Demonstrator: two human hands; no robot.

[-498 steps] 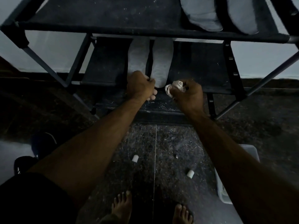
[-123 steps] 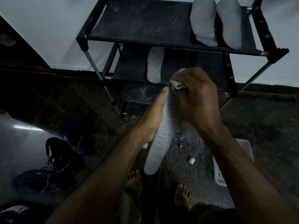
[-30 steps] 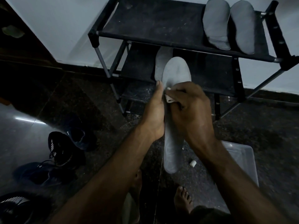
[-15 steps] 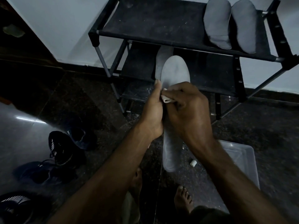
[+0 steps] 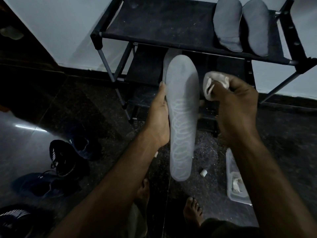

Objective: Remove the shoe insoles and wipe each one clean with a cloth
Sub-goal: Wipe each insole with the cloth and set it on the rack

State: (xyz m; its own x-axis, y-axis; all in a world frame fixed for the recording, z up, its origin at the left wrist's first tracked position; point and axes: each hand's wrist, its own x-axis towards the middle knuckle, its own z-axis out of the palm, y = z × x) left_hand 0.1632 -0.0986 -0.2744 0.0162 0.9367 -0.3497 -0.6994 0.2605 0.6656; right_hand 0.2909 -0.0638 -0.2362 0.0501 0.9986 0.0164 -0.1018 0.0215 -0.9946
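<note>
I count four insoles: two on the top shelf (image 5: 154, 23) at 1 o'clock, one below, one (image 5: 181, 117) gripped upright by left hand (image 5: 158, 121) fingers. Right hand (image 5: 235, 107) fingers clutch one cloth (image 5: 215, 83), clear of it.

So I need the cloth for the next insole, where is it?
The cloth is bunched in the right hand, right of the insole the left hand holds.

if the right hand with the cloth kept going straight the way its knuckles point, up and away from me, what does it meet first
Probably the lower shelf of the shoe rack: the right hand, gripping the cloth, points there, beside the insole the left hand holds. Depth is unclear, so it might pass over its front edge.
</note>
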